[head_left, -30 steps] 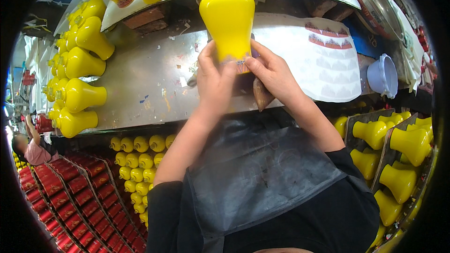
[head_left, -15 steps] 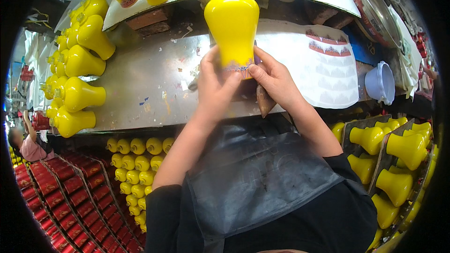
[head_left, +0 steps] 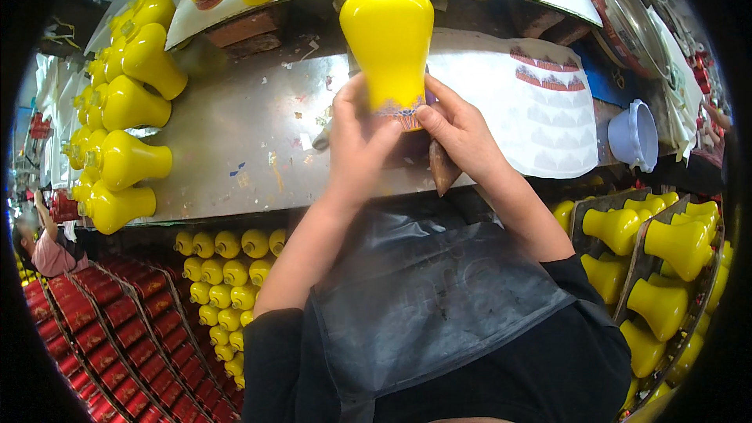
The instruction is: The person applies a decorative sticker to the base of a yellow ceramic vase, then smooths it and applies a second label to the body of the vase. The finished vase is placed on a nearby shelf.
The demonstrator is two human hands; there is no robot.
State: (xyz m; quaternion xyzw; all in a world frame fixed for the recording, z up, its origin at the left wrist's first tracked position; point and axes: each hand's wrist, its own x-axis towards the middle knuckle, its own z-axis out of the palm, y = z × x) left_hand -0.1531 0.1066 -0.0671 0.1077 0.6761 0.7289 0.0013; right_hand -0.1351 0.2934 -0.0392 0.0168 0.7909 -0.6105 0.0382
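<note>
A glossy yellow bottle (head_left: 387, 35) lies in front of me, its neck pointing away and its narrower base toward me. Round the base runs a patterned decal band (head_left: 404, 114) in blue and red. My left hand (head_left: 359, 127) is closed on the left side of the base, with its thumb by the band. On the right side of the base, my right hand (head_left: 458, 127) grips too, its thumb pressed on the band's edge. The fingers behind the bottle are hidden. A brown wooden piece (head_left: 442, 168) juts out below my right hand.
Several yellow bottles (head_left: 137, 103) lie along the metal table's (head_left: 235, 133) left end. A decal sheet (head_left: 552, 121) lies to the right, near a pale blue bucket (head_left: 633, 138). Racked yellow bottles (head_left: 658, 305) stand lower right, red items (head_left: 117, 329) lower left. Another person (head_left: 51, 243) is far left.
Both hands keep their hold on the bottle's base, with only a very slight shift of the left hand. The surroundings at the left sit slightly further left in the picture.
</note>
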